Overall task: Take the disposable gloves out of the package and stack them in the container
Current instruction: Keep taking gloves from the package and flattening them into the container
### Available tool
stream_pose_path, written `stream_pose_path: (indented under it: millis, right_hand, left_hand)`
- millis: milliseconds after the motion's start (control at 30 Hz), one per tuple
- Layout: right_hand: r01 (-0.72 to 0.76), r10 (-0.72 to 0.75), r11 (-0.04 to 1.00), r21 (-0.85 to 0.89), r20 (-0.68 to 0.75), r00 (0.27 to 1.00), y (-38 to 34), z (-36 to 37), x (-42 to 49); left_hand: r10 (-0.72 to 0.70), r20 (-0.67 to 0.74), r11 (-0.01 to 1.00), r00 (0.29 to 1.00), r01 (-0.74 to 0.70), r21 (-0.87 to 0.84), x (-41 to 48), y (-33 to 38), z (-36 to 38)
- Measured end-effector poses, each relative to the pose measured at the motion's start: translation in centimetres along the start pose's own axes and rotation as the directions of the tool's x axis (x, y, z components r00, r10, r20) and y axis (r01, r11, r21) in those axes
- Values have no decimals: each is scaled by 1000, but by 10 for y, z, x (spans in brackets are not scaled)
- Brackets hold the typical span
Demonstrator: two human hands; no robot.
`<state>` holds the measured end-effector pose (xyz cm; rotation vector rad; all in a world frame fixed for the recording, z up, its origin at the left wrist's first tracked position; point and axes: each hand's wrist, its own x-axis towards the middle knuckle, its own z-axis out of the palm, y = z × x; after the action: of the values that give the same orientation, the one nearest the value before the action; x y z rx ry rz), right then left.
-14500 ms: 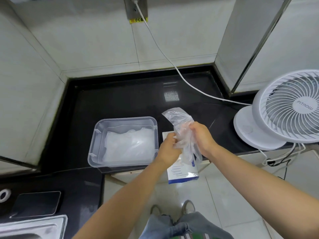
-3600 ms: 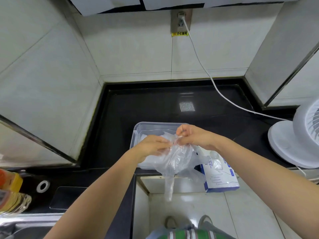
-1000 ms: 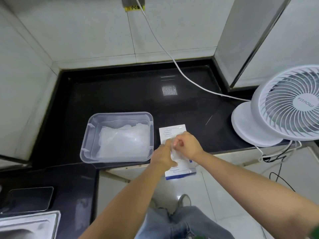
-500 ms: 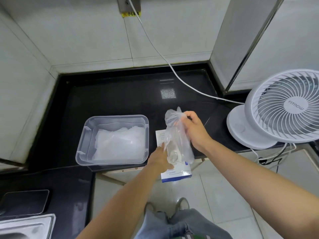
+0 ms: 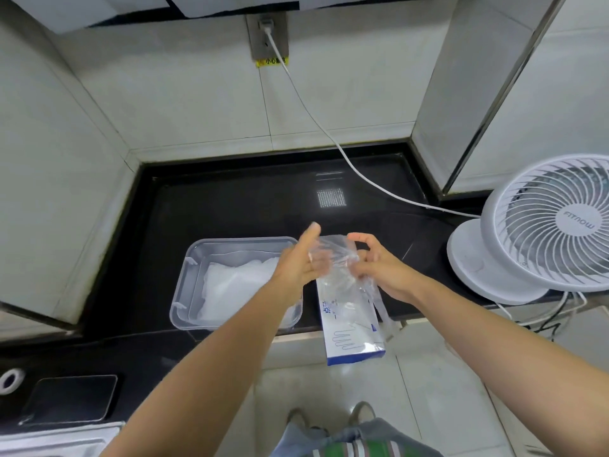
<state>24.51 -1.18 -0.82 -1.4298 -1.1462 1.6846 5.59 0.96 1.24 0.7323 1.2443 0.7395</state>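
Both hands are working one clear glove above the package, right of the container.

Container [image 5: 184,291] is sitting at the front edge of the black counter [image 5: 230,206], with stacked gloves [image 5: 230,285] lying inside it and open counter running behind it to the wall. Left hand [image 5: 303,262] is spreading flat, fingers straight and thumb up, touching the glove [image 5: 336,258] but not closing on it. Right hand [image 5: 379,268] is pinching the glove's other side with curled fingers. The glove is hanging in the air over the package [image 5: 349,328], whose near end is overhanging the counter edge. Fan [image 5: 543,222] is standing well apart on the right, leaving free counter between. Half a second ago the left hand was pressing the package; now it is up at the glove.
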Motion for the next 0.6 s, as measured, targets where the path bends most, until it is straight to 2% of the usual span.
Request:
stream_pose_path:
  millis: [67,200,300,400,467,600]
  right_hand:
    - [-36,36,999,5,42,998,-5,6,3]
    - [-117,110,993,19,225,968,-15,15,7]
    - [-176,171,984,21,135,976,-17,18,13]
    - [-162,160,983,90,31,987,-20,25,20]
    - [-138,137,989,52,21,990,-24,32,25]
    - [-169,182,977,-128,95,979,-30,56,36]
  left_hand:
    - [33,26,983,999,-38,180,0,2,-9]
    - [72,21,989,997,-74,125,-3,3,-27]
    - [60,24,981,998,-64,185,-7,3,-47]
    - [-18,80,960,997,-5,281,-11,2,-74]
    - [-64,135,958,989,23,287,-14,4,-91]
    - [-9,142,948,990,-37,317,-15,13,-109]
